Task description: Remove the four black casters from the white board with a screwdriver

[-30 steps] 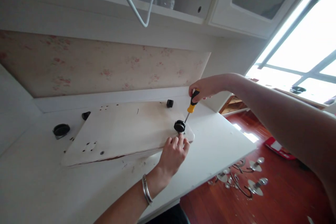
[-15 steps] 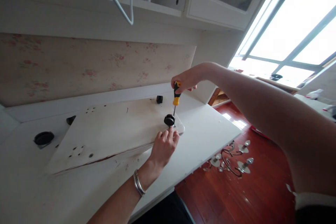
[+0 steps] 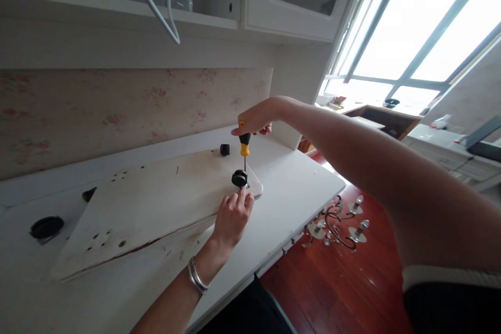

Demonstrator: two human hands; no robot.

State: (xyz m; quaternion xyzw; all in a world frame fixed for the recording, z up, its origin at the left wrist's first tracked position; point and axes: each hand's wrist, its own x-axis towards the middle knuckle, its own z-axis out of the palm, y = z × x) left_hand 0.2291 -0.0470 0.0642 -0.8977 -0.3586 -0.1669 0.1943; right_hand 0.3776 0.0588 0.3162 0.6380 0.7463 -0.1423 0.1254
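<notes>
My right hand [image 3: 256, 119] is wrapped around the handle of a yellow and black screwdriver [image 3: 245, 147], which points down with its shaft beside a black caster [image 3: 239, 178]. The caster stands near the right end of a white board [image 3: 156, 203]. My left hand [image 3: 235, 214] rests at the board's front edge with fingers curled, and a fingertip touches the base of this caster. A second black caster [image 3: 224, 150] is fixed at the board's back right corner. Screw holes show at the board's left end. The screwdriver's tip is hidden from view.
The board lies on a white countertop [image 3: 297, 182]. At the left are a round black piece [image 3: 47, 228] and a dark piece [image 3: 89, 194] by the board. A white cable [image 3: 151, 0] hangs from the shelf above. A chandelier [image 3: 338, 224] is on the red floor, right.
The camera view has turned to the right, so everything sits further left. My right hand's grip on the screwdriver has shifted slightly, while the left hand stays at the caster.
</notes>
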